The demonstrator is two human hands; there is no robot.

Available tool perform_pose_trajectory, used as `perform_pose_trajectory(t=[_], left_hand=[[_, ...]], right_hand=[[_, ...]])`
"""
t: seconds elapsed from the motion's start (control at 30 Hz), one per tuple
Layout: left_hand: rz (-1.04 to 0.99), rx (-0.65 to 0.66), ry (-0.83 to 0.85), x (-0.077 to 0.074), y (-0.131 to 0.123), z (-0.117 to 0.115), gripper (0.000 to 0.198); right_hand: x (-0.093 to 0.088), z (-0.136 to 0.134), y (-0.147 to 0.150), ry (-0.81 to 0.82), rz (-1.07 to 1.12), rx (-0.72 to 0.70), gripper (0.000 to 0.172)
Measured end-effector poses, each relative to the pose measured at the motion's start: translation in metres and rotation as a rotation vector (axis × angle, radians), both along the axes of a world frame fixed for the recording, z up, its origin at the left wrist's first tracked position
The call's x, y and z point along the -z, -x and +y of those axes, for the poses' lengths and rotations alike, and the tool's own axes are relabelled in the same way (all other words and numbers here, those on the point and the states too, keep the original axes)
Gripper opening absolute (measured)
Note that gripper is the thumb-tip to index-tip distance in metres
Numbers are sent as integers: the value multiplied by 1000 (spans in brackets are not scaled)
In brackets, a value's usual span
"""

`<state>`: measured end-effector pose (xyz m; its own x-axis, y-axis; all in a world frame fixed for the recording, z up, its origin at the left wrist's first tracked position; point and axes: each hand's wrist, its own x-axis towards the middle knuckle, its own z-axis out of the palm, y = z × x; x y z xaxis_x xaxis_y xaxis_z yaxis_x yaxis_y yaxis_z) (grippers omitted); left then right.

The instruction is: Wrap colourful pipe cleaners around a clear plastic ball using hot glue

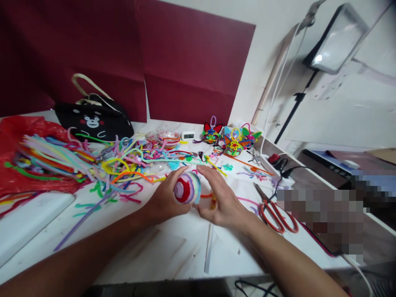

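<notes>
The left hand [165,198] clasps a striped ball [188,187] wound in red, lilac and pale bands, held above the front middle of the white table [173,255]. The right hand [224,204] curves at its other side, thumb and fingers spread; I can't tell whether they grip it. A narrow strip [208,251] lies below, and orange-handled scissors [268,202] lie to the right. Leftward, fuzzy stems [122,165] sprawl in a bright tangle, some spilling from a red plastic bag [12,138]. Behind sit a black bag [95,123] with a bear face, a small digital clock [187,135] and some colourful eared ornaments [234,143]. Maroon sheets [198,62] cover much of the back wall; a lamp [338,39] leans in on the right.
</notes>
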<state>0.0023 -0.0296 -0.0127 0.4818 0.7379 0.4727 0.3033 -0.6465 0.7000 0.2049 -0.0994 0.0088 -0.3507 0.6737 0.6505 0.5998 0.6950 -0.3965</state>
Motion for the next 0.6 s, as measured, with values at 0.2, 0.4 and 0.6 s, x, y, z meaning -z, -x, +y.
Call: perform_pose_trajectory(t=[0.2,0.4,0.6], left_hand=[[24,45,93,-14,-2,-8,89],[56,118,84,-16,1,-11,93],[-165,286,379,-11,4,-4,97]], right_hand=[[4,2,1,74,-206,-32,86],[3,2,2,93,-231,-10,73],[5,4,0,67,-94,-39,76]])
